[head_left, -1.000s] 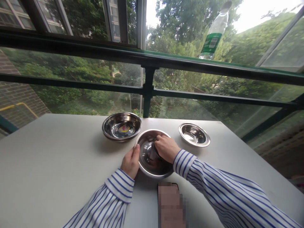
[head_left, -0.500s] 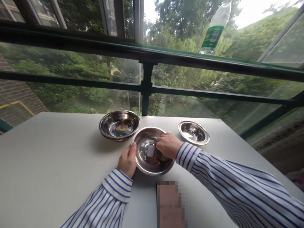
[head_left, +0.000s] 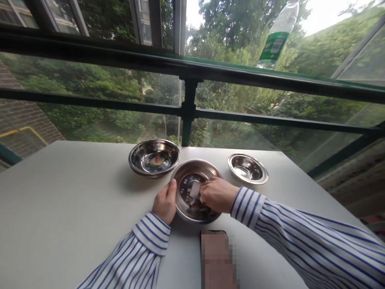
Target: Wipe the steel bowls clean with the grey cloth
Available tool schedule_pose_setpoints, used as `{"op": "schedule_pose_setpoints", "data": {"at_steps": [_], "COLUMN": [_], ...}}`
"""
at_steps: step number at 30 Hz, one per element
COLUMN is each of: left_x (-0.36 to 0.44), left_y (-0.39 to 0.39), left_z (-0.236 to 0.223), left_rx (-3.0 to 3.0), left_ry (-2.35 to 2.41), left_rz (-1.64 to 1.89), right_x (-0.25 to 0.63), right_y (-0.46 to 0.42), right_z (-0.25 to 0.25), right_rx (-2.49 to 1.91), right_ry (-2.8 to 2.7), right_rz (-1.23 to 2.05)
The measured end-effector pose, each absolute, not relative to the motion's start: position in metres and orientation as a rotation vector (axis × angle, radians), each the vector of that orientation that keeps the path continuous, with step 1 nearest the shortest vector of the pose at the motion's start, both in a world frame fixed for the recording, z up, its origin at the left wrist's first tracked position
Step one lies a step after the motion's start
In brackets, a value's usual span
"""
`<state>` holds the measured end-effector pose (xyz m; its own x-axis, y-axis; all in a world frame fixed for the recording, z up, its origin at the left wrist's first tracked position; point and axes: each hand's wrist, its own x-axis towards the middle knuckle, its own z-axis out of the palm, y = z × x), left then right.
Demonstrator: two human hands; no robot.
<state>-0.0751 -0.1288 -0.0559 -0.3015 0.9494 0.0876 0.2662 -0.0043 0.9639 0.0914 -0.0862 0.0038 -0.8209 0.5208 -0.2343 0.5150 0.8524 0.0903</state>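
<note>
A shiny metal bowl (head_left: 192,166) is tilted above the white table in front of me. My left hand (head_left: 165,202) grips its left side, thumb over the rim and fingers tucked underneath. Inside the bowl, on its right side, is my right hand (head_left: 215,193) with the fingers curled down and closed. What those fingers press or hold against the metal is hidden. Beside the fingertips, at the bowl's bottom, shows a whitish patch (head_left: 195,189); whether it is a label or a reflection I cannot tell.
Behind on the left stands a stack of metal bowls (head_left: 138,162) with a coloured sticker inside. To the right sits a smaller metal bowl (head_left: 258,175). A blurred-out flat slab (head_left: 216,257) lies nearest me. A plastic bottle (head_left: 273,46) stands on the green railing (head_left: 228,72).
My right hand has shifted towards me inside the bowl, and its fingers have turned. The left hand keeps its grip on the rim. The whole view has moved slightly.
</note>
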Motion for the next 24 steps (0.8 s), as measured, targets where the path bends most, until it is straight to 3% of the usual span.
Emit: {"op": "schedule_pose_setpoints", "data": {"at_steps": [7, 17, 24], "left_x": [-0.073, -0.073, -0.071], "left_y": [-0.13, -0.132, -0.131], "left_z": [-0.055, -0.054, -0.053], "left_rx": [1.322, 1.228, 1.293], "left_ry": [1.593, 1.642, 1.602], "left_rz": [1.304, 1.371, 1.401], "right_x": [0.088, 0.089, 0.083], "right_y": [-0.067, -0.093, -0.077], "right_z": [0.009, -0.007, -0.006], "right_rx": [1.013, 0.912, 1.158], "right_ry": [2.764, 2.823, 2.853], "right_rz": [0.263, -0.046, 0.112]}}
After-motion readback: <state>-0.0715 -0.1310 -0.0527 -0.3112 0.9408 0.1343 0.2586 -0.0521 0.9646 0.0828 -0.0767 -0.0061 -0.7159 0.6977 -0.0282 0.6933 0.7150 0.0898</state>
